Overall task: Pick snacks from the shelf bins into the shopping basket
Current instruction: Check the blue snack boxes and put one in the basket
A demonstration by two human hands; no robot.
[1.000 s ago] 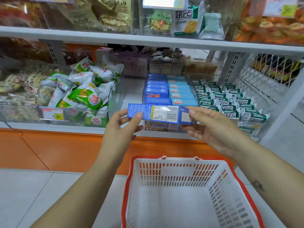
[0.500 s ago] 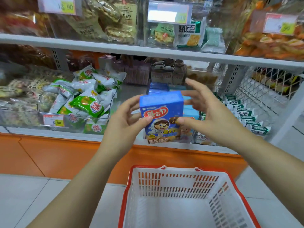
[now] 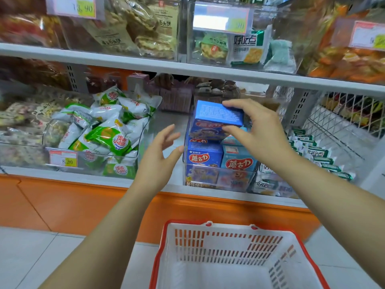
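My right hand (image 3: 258, 126) grips a blue snack box (image 3: 214, 119) between thumb and fingers, holding it above the clear bin (image 3: 218, 180) of matching blue boxes (image 3: 205, 157) on the lower shelf. My left hand (image 3: 160, 151) hovers just left of that bin with relaxed, spread fingers and holds nothing. The white shopping basket (image 3: 229, 243) with a red rim stands on the floor below my hands; nothing shows inside it.
A clear bin of green-and-white snack bags (image 3: 106, 134) sits to the left, with a price tag (image 3: 63, 159). Green-white packets (image 3: 318, 155) line the right. The upper shelf (image 3: 187, 69) carries bins of bagged snacks. A wire rack (image 3: 343, 115) stands far right.
The blue box was held by both hands in front of me; now only my right hand holds it, moved back over the bin. My left hand let go and dropped away.
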